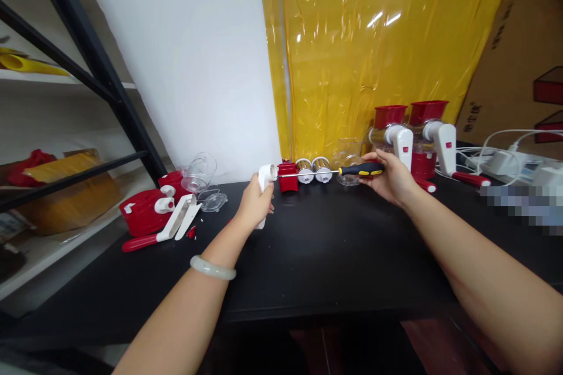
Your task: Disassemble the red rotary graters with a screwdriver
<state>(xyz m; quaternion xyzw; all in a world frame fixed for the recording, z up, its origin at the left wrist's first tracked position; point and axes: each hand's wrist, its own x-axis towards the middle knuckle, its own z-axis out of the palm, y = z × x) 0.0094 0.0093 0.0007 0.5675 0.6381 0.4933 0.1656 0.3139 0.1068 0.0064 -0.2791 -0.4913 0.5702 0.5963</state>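
My left hand (251,205) is closed around a white plastic crank arm (264,176) above the black table, its round socket facing right. In my right hand (390,180) is a screwdriver (357,170) with a black and yellow handle, held level between thumb and fingers. The long metal shaft points left and its tip reaches the socket; whether it touches a screw I cannot tell. Just behind the shaft sit a red plastic part (288,180) and two metal grater drums (304,170) with white rims. Clear plastic pieces (349,174) stand near the right hand.
Two assembled red-and-white rotary graters (431,129) stand at the back right, beside white cables (501,155). On the left lie a red base (143,212), an opened white crank with red grip (176,220) and clear plastic parts (201,170). A black-framed shelf (83,187) borders the table.
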